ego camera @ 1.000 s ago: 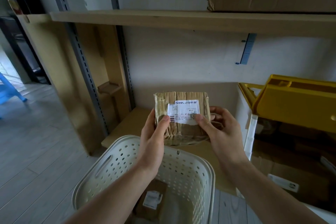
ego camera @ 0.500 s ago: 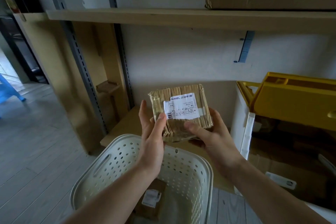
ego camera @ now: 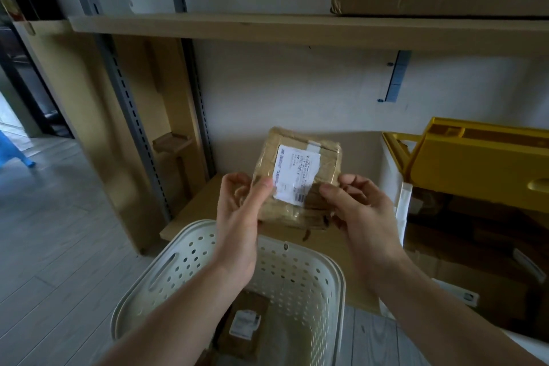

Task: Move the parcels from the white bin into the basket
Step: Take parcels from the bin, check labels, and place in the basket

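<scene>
Brown cardboard wrapped in glossy tape makes up the parcel [ego camera: 298, 181], held in the air above the far rim of the perforated basket [ego camera: 335, 282]. The left hand [ego camera: 237, 217] and right hand [ego camera: 361, 217] pinch its near corners, thumbs on top. It looks light and fairly stiff, though the tape may be slick; gripping opposite edges seems safest. Its white shipping label [ego camera: 294, 177] carries a barcode and print too small to read. Another labelled parcel [ego camera: 245, 324] lies inside the basket.

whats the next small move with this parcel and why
Probably lower the taped parcel straight down into the basket. Both the left hand and right hand grip it just above the basket's far rim, and another parcel already lies inside.
</scene>
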